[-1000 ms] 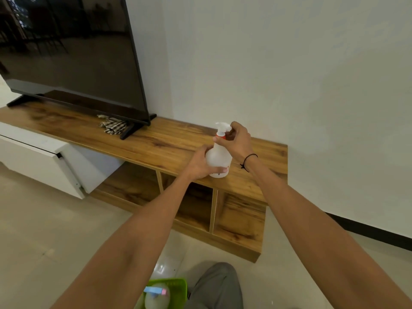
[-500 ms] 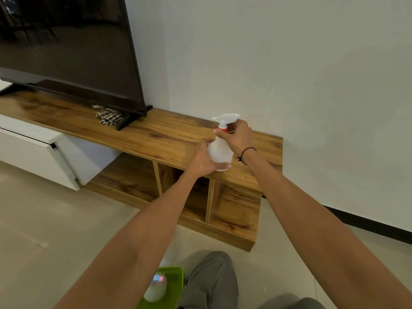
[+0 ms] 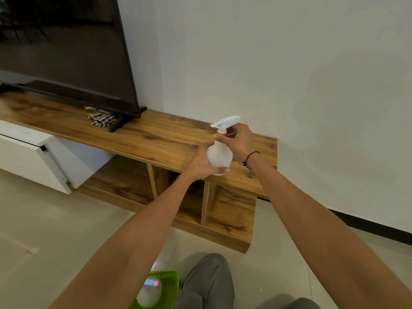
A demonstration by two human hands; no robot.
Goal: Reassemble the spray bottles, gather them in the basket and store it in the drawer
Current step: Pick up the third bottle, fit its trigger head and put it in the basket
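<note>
Reassembly step: the left hand clasps the body of the white spray bottle standing on the wooden table, while the right hand has its fingers closed on the red collar under the trigger head. Next, likely: transfer to the green basket on the floor, already holding another bottle

Both hands grip a spray bottle on the stand.
</note>
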